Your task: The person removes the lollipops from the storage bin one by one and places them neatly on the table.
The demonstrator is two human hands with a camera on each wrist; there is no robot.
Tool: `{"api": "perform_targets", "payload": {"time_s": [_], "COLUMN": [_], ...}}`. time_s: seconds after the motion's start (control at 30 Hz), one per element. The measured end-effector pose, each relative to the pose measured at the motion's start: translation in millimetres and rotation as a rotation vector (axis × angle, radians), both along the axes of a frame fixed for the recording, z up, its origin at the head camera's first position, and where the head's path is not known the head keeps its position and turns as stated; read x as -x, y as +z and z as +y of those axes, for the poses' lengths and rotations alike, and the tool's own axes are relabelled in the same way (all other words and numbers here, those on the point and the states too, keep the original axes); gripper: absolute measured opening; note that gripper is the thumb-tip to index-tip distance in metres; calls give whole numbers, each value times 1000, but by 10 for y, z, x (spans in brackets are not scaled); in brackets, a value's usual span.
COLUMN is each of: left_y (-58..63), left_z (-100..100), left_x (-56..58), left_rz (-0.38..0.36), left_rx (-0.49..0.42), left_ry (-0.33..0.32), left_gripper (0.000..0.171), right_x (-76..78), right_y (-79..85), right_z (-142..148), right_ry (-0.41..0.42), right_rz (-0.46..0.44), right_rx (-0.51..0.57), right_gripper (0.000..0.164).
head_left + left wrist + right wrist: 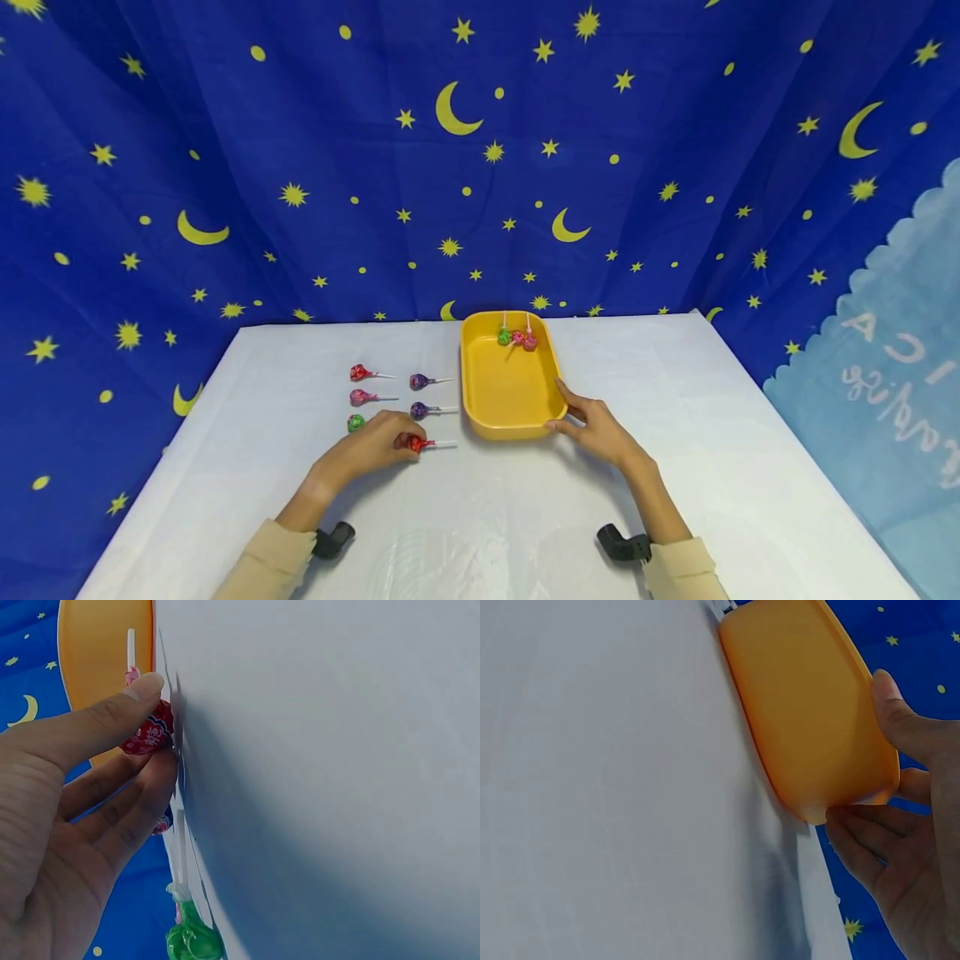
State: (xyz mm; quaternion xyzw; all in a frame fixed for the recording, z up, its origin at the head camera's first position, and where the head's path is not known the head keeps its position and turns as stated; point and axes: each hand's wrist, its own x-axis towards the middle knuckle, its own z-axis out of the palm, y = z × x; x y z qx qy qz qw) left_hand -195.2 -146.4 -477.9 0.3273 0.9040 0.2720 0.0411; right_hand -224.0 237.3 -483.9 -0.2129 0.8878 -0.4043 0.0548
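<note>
The red lollipop (417,444) lies on the white tablecloth (480,533), its round head wrapped in shiny red foil with small printed marks (the left wrist view shows the wrapper crinkled and twisted at the neck) and its thin white stick pointing toward the yellow tray (480,421). The left hand (371,447) has it pinched: the thumb (112,716) presses on the head from one side, and the forefinger curls in from the other, with the remaining fingers loosely bent behind.

Just beside that hand lies a green lollipop (356,422), partly covered by the knuckles. Farther back are a pink lollipop (359,397) and another red one (361,372), and next to those two purple lollipops (419,382), all with their sticks lying the same way, in two short rows.

To the right stands the tray, a deep rounded rectangle of plain yellow plastic. The right hand (592,427) grips its near right corner, thumb over the rim and fingers curled under the outer wall. At the far end of the tray rest three lollipops (517,337), one green and two pinkish, their sticks leaning on the back wall.

Behind the table hangs a blue cloth (300,150) printed with yellow stars and moons.
</note>
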Motion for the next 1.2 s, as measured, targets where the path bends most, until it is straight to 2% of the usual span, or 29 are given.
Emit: {"api": "perform_targets", "payload": {"time_s": [0.37,0.83,0.93,1.1,1.2], "left_y": [-12,16,54,174,245], "left_z": [46,18,2,-30,-18], "left_x": [16,-12,-21,-17,10], "left_rz": [-2,11,6,5,12], "left_rx": [17,20,23,33,36], "left_ry": [15,33,61,150,171], "left_gripper": [15,26,29,30,29], "right_x": [8,8,7,5,-1], "right_y": [1,12,17,7,-5], "right_z": [-4,-3,-5,-1,2], "right_ry": [8,4,4,6,3], "right_rz": [6,3,4,14,8], "right_rx": [4,6,2,-1,7], "right_gripper": [81,81,81,81,81]}}
